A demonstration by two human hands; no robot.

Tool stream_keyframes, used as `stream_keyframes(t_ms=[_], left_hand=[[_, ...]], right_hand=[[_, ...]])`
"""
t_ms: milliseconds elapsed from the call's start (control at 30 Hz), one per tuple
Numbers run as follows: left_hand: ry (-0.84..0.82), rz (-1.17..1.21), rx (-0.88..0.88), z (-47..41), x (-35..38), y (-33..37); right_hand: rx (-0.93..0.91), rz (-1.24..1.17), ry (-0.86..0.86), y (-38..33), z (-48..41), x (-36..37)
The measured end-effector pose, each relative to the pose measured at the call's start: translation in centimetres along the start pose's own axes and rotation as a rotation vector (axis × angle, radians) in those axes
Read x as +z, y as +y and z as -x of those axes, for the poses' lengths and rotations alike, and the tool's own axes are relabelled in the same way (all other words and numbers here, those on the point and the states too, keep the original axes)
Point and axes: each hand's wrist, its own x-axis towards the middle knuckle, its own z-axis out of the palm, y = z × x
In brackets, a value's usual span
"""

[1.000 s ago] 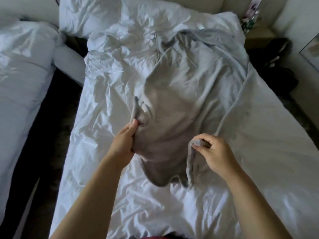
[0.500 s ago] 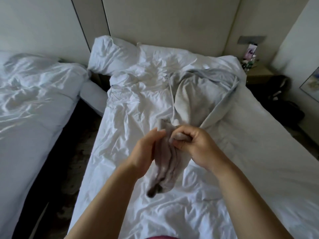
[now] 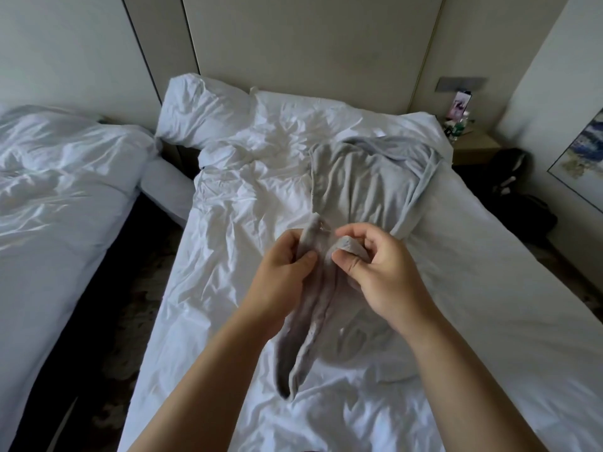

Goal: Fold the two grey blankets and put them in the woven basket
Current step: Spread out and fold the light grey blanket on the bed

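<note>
A grey blanket [image 3: 368, 190] lies stretched along the white bed [image 3: 489, 288], its far end bunched near the pillows. Its near end is lifted off the sheet and hangs down in folds between my hands. My left hand [image 3: 280, 272] grips one gathered corner, thumb on top. Close beside it, my right hand [image 3: 378, 272] pinches the other corner between thumb and fingers. A second grey blanket and the woven basket are not in view.
A second white bed [image 3: 55, 197] stands at the left, across a dark floor gap [image 3: 107, 314]. Pillows [image 3: 208, 112] lie at the headboard. A bedside table [image 3: 473, 145] with small items and a dark bag [image 3: 515, 187] are at the right.
My hands came together from apart, lifting the blanket's near corners off the bed. The blanket was drawn from a spread shape into a narrow strip. The camera tilted up.
</note>
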Motion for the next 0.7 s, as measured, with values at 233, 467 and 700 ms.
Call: stream_keyframes(t_ms=[233, 467, 700], left_hand=[[-0.088, -0.019, 0.029, 1.0, 1.1, 0.6], [-0.063, -0.092, 0.056, 1.4, 1.2, 0.7], [0.113, -0.091, 0.071, 1.7, 0.9, 0.6]], right_hand=[[0.033, -0.092, 0.141, -0.5, 0.6, 0.1], [0.005, -0.111, 0.203, -0.5, 0.8, 0.1], [-0.079, -0.058, 0.106, -1.2, 1.5, -0.2]])
